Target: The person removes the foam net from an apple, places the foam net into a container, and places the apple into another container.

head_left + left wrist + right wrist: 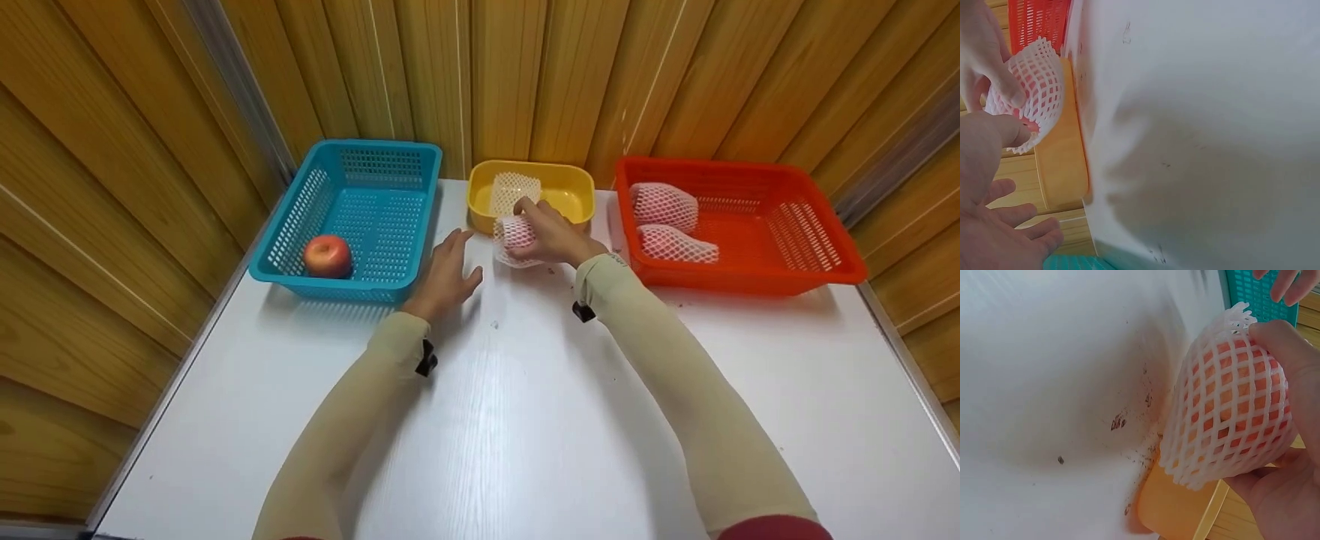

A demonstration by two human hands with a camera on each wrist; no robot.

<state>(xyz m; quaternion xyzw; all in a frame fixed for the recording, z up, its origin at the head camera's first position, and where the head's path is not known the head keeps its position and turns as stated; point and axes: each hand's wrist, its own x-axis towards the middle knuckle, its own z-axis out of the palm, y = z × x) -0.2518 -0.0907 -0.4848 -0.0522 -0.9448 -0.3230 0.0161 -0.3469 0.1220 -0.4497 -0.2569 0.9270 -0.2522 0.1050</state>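
Note:
An apple in a white foam net (pixel 1227 402) is gripped in my right hand (pixel 556 236), thumb on one side and fingers on the other. It is held above the table, just in front of the yellow bin (pixel 480 217); red skin shows through the mesh. My left hand (pixel 444 276) is beside the teal basket (pixel 429 225), fingers spread and holding nothing. In the left wrist view its thumb overlaps the netted apple, but the head view shows a gap between them. A loose foam net (pixel 514 189) lies in the yellow bin.
A bare apple (pixel 328 256) sits in the teal basket's near left corner. The red basket (pixel 757 274) on the right holds two netted fruits (pixel 664 207) at its left end. Wooden panel walls (pixel 502 82) stand behind and beside the white table (pixel 480 420).

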